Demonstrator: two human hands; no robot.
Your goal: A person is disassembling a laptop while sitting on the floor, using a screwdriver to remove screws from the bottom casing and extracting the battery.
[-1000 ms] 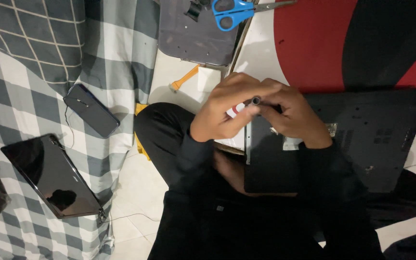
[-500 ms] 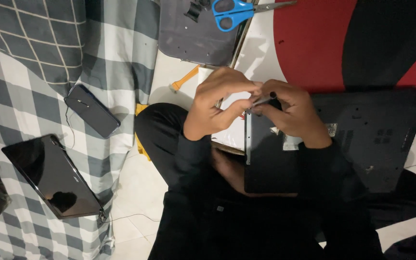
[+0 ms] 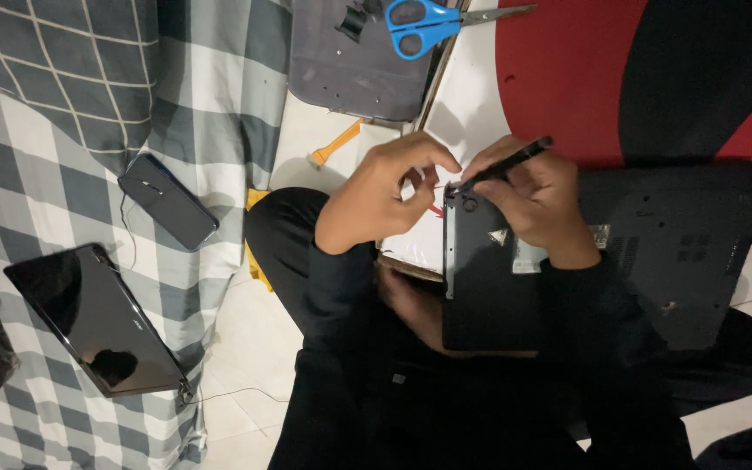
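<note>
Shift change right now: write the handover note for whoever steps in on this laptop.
Right hand: grips a thin black tool, tip at the near-left corner of the upturned black laptop on the lap.
Left hand: pinched fingers beside that corner, over white paper.
Nearby: blue scissors on a grey panel.
Done: cannot tell from this view.
Left: laptop base looks closed.
</note>
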